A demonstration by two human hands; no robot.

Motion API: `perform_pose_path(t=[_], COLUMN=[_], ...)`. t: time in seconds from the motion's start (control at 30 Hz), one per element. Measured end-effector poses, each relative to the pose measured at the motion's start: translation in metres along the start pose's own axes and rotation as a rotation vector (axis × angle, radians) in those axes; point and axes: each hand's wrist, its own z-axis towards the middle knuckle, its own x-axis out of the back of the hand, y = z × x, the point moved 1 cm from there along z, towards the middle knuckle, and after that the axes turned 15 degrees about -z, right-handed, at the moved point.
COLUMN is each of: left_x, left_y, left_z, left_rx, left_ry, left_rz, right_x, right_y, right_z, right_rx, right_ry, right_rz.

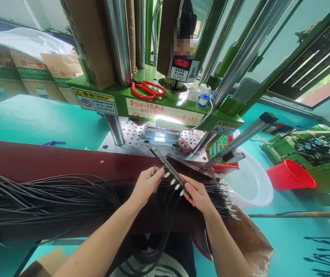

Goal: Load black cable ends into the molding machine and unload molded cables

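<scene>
My right hand (196,193) is closed around the lower right end of a dark metal mould bar (169,167) marked "A", which is held at a slant. Several silver cable connectors (177,187) stick out along the bar's near side, with black cables (165,231) hanging below toward my lap. At the bar's upper left part, my left hand (149,182) pinches a cable connector (163,168) against the bar. Its other fingers are curled and partly hidden. A second dark bar (189,166), marked "B", lies just behind on the brown board (52,159).
Bundled black cables (75,198) spread across the board, their silver ends (230,204) at right. Beyond stands a green press (118,90) with red-handled scissors (147,90) on it and a metal mould (160,134) underneath. A white basin (251,181) and red bucket (292,175) are at right.
</scene>
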Motion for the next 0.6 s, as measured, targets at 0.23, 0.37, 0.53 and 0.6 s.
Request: perform_pose_path(t=[0.23, 0.37, 0.53, 0.6], left_x=[0.001, 0.005, 0.012, 0.009], left_y=[0.004, 0.000, -0.007, -0.005], left_z=[-0.001, 0.002, 0.006, 0.006], left_rx=[0.039, -0.012, -0.068, -0.080], left_ry=[-0.034, -0.031, -0.058, -0.049], left_rz=[0.013, 0.061, 0.143, 0.156], right_x=[0.001, 0.001, 0.001, 0.000], right_y=[0.004, 0.000, -0.005, -0.004], right_z=[0.001, 0.001, 0.001, 0.001], right_rx=[0.012, 0.040, 0.108, 0.102], right_ry=[-0.022, -0.025, -0.036, -0.032], right_rz=[-0.021, -0.094, -0.241, -0.218])
